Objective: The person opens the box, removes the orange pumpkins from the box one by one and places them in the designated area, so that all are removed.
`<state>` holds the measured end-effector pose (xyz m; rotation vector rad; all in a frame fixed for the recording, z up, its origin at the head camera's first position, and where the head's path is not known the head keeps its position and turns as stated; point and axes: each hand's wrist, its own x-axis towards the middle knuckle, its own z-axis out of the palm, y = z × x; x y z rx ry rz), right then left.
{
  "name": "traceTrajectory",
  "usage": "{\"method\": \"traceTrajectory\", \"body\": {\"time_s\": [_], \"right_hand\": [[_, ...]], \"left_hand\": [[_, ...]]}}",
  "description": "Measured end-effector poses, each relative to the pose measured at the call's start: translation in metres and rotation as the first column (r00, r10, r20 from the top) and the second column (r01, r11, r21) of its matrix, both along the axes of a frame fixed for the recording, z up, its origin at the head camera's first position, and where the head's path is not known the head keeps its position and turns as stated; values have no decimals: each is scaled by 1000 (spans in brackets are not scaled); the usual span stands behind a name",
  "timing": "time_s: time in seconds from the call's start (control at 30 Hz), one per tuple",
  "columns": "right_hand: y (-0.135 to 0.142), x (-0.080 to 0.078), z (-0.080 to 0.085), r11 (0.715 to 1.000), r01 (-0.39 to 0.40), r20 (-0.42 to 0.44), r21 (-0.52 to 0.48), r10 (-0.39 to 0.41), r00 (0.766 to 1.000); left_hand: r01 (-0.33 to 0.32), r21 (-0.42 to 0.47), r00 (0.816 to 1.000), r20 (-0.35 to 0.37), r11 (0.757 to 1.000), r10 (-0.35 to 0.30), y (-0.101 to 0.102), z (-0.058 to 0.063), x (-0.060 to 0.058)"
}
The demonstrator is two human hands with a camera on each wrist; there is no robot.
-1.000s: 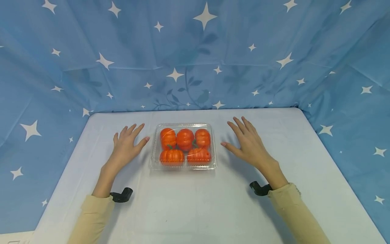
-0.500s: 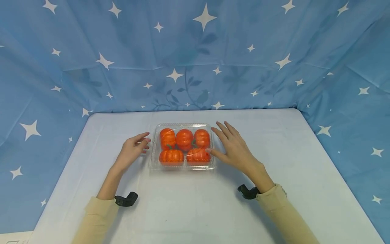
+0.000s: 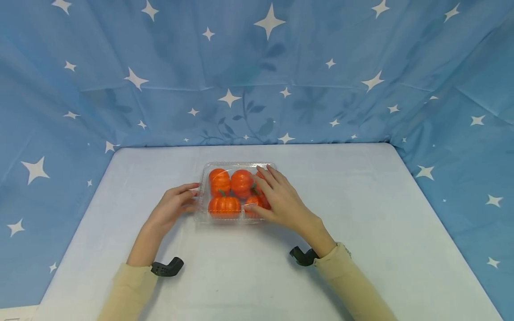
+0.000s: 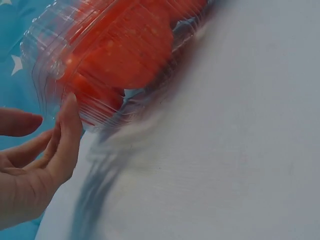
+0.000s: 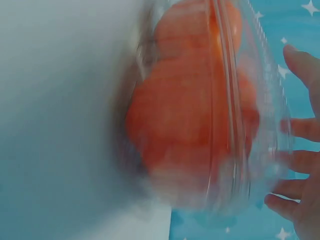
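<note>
A clear plastic clamshell box (image 3: 203, 200) lies closed on the table, with several small ribbed orange pumpkins (image 3: 224, 207) inside. Green stems show on some of them. At the box's left side is my left hand (image 3: 170, 207), its fingertips against the wall. In the left wrist view those fingers (image 4: 69, 135) reach the box's corner, the thumb lying apart from them. My right hand (image 3: 284, 201) is over the right part of the lid, fingers spread, and covers some of the pumpkins from the head view. The right wrist view shows its fingertips (image 5: 295, 162) beside the lid.
A white cloth covers the table (image 3: 241, 272). Blue curtains (image 3: 313, 53) with white stars hang behind and on both sides. A black wrist camera (image 3: 167, 267) sits at the left cuff, another black camera (image 3: 304, 257) at the right cuff.
Both hands have come inward. The left hand has reached the box's left wall; the right hand has moved left from beside the box to over its lid. The box has shifted slightly left in view.
</note>
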<state>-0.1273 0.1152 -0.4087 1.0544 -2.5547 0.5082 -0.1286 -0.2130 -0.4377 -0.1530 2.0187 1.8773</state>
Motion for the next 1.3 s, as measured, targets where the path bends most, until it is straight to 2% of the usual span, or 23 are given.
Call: {"method": "traceTrajectory", "body": {"time_s": [0.2, 0.43, 0.77, 1.03, 1.3], "right_hand": [[-24, 1, -1, 999, -36, 41, 26, 35, 999], [-42, 5, -4, 995, -78, 11, 60, 77, 997], [-66, 13, -2, 982, -66, 78, 176, 53, 996], [-84, 20, -6, 957, -54, 30, 283, 47, 998], [-86, 23, -9, 953, -31, -17, 301, 37, 999]], "left_hand": [[18, 81, 998, 54, 997, -22, -7, -4, 2], [24, 113, 999, 41, 993, -28, -10, -8, 2], [27, 126, 999, 31, 992, -31, -13, -11, 2], [61, 114, 998, 20, 992, -64, -16, -11, -1], [83, 118, 996, 16, 990, -86, -15, -12, -4]]}}
